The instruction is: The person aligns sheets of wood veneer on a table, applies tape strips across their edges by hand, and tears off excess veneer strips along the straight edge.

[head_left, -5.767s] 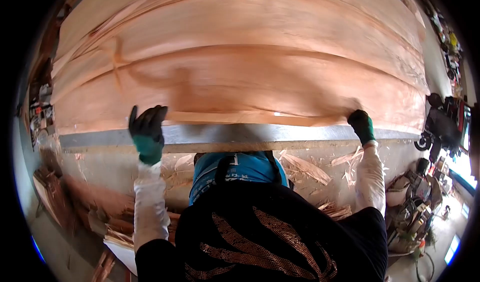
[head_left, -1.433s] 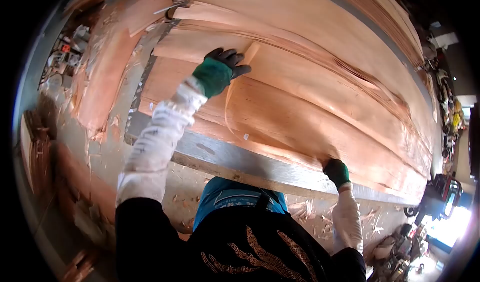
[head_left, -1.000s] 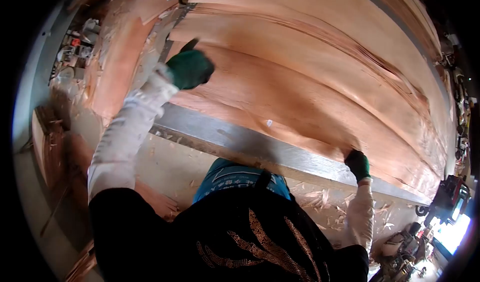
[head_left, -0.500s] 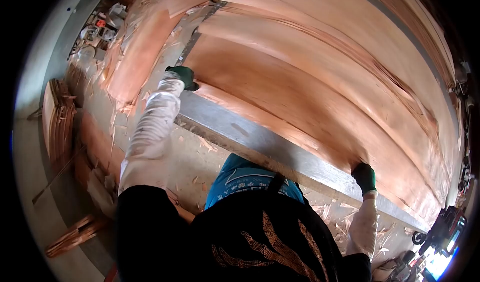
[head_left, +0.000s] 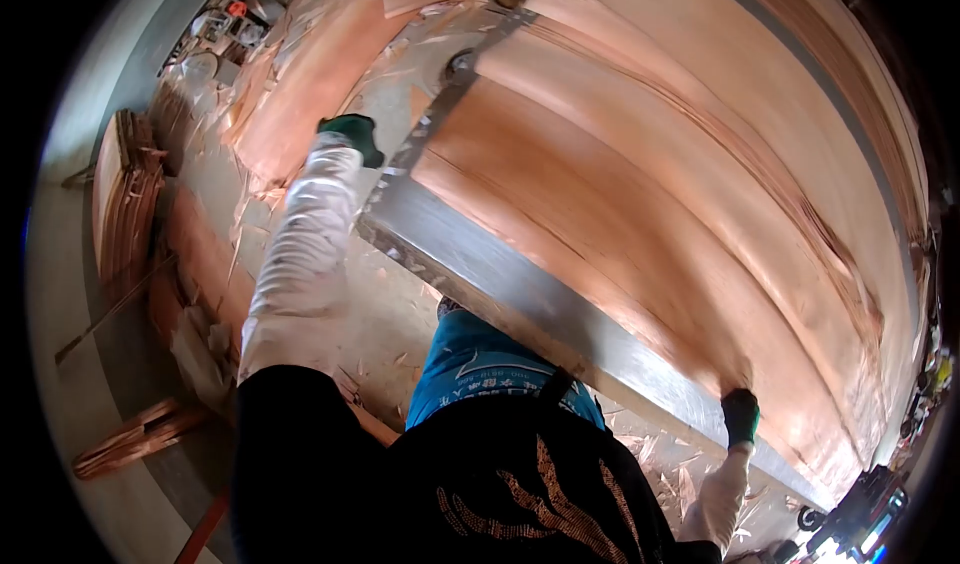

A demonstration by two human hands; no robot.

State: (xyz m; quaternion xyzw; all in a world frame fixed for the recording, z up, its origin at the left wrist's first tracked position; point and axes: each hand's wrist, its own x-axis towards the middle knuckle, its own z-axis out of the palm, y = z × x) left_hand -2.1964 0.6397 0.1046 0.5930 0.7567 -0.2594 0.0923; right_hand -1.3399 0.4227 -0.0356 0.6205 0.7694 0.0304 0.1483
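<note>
My left hand (head_left: 352, 139), in a dark green glove, is curled just off the left edge of the metal-topped table (head_left: 450, 226). Whatever its fingers may hold is hidden. My right hand (head_left: 741, 416), gloved alike, is closed at the near edge of a thin reddish wood veneer sheet (head_left: 570, 204), toward the table's right end. The sheet lies in low waves over the table, its near edge a little back from the bare metal strip. Behind it, more veneer sheets (head_left: 690, 94) overlap in layers.
Loose veneer sheets (head_left: 310, 94) and splinters cover the floor on the left. A bundle of veneer pieces (head_left: 128, 199) leans near the wall. A dark machine (head_left: 858, 514) stands at the lower right. Assorted clutter (head_left: 235, 24) lies at the upper left.
My left hand has come away from the veneer's corner and sits left of the table. My right hand stays at the sheet's near edge. The view has shifted, so the table appears farther right.
</note>
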